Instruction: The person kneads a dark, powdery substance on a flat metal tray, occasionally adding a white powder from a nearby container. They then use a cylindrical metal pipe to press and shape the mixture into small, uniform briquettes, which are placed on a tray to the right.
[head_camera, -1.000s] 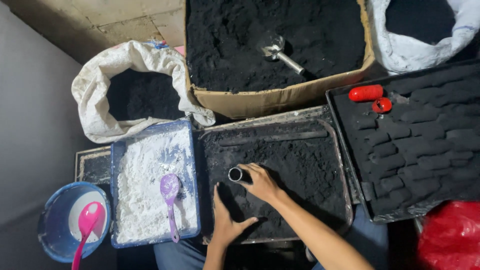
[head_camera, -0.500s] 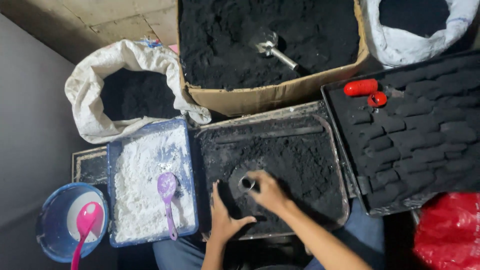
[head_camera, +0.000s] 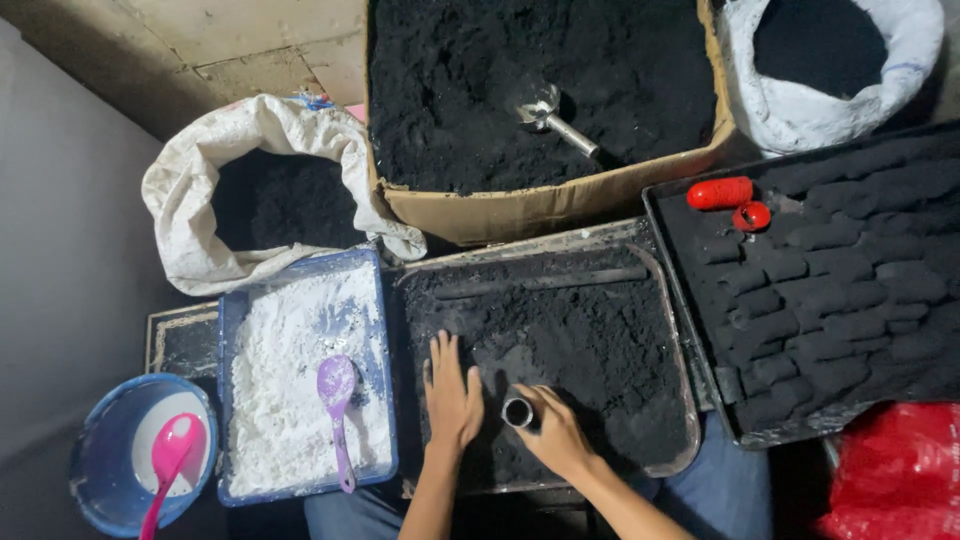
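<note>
red bag cut off by edge, tube body hidden

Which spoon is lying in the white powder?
The purple spoon. It lies in the blue tray of white powder. The pink spoon sits in the round blue bowl instead.
</note>
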